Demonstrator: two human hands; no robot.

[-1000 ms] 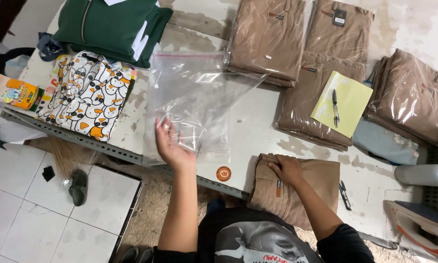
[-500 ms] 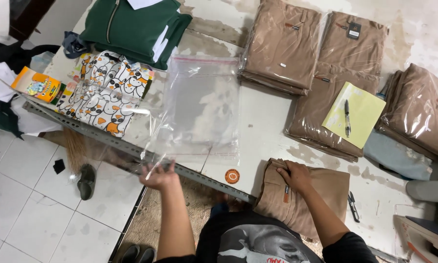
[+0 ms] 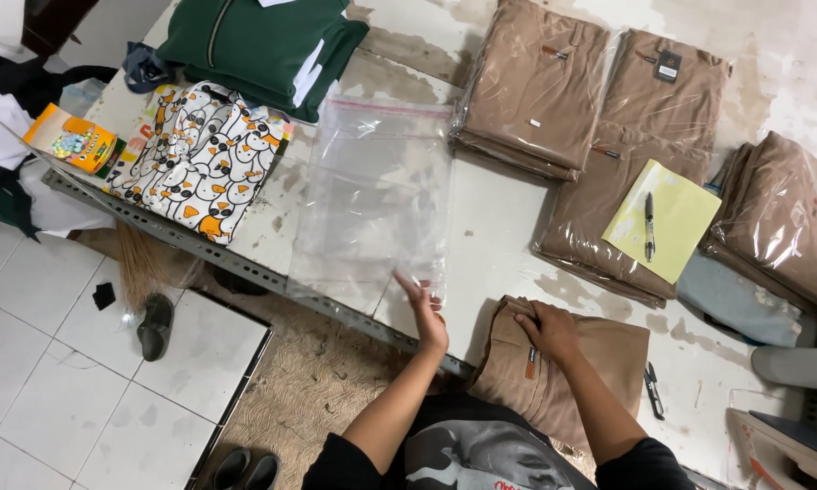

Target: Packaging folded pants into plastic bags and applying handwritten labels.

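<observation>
Left hand (image 3: 424, 313) open, fingers extended; right hand (image 3: 545, 328) pressed flat, palm down.

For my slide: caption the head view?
Left hand touches clear plastic bag; right hand presses folded tan trousers.

From my view, the green garment (image 3: 261, 44) is cut off by the top edge, as is one bagged tan stack (image 3: 534, 82). My right hand (image 3: 546, 331) covers part of the folded tan trousers (image 3: 563, 372), whose near end runs behind my arm. The yellow paper (image 3: 667, 222) hides part of a bagged stack (image 3: 599, 213). The tag (image 3: 669, 65) is too small for me to make out.
</observation>
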